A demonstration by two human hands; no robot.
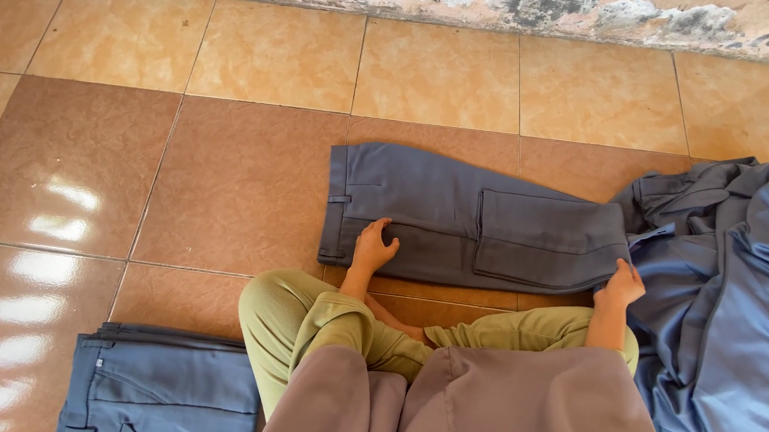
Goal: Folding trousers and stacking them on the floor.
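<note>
Folded grey trousers (473, 229) lie on the tiled floor (225, 180), left hand (373, 247) pressing flat, fingers spread, near the waistband, right hand (620, 284) pinching the folded edge.

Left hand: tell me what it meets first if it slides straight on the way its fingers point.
The left hand already rests on the folded grey trousers; straight on is more trouser cloth, then bare floor tile, probably.

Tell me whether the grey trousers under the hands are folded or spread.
Folded: the grey trousers lie flat, doubled over at the end nearest the right hand.
</note>
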